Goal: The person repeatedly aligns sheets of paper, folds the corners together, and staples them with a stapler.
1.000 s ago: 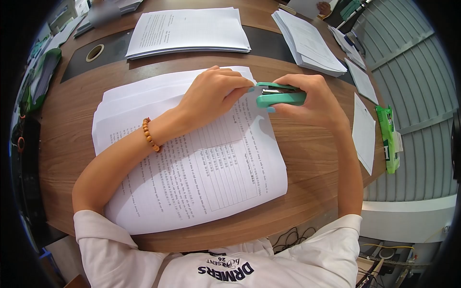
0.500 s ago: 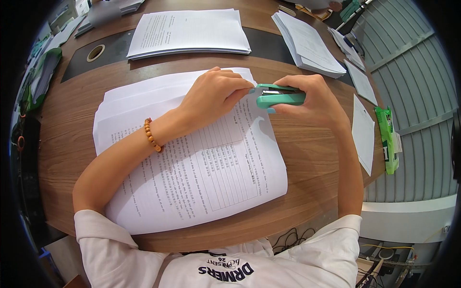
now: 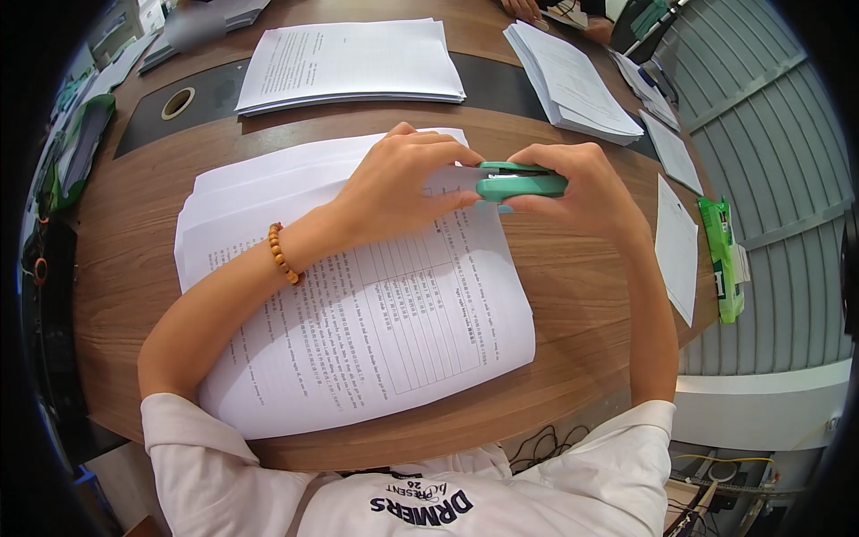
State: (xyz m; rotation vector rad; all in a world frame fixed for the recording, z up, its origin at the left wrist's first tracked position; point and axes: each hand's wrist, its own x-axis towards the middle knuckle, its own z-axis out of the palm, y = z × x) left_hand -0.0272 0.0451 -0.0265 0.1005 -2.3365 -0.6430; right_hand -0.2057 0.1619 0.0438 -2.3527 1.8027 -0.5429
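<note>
Printed sheets (image 3: 358,340) lie in a loose, slightly fanned stack on the table before me, the top one carrying text and a table of rows. My right hand (image 3: 582,188) is wrapped round a green stapler (image 3: 523,186), which sits at the stack's far right corner. The stapler's nose points left. My left hand (image 3: 403,179) reaches across the sheets, its index finger on the upper side of the nose and its thumb on the lower side. Whether the paper corner lies between the stapler's jaws is hidden.
Two paper stacks (image 3: 349,63) (image 3: 573,85) stand along the far side. A tape roll (image 3: 178,103) lies at the left. Loose sheets (image 3: 677,251) and a green packet (image 3: 721,259) line the right edge. Another person's hand (image 3: 522,9) is at the top.
My left thumb has moved down from the stapler's tip, and my left fingers now straddle its nose. The stapler's jaws look closer together. The other person's hands have come into view.
</note>
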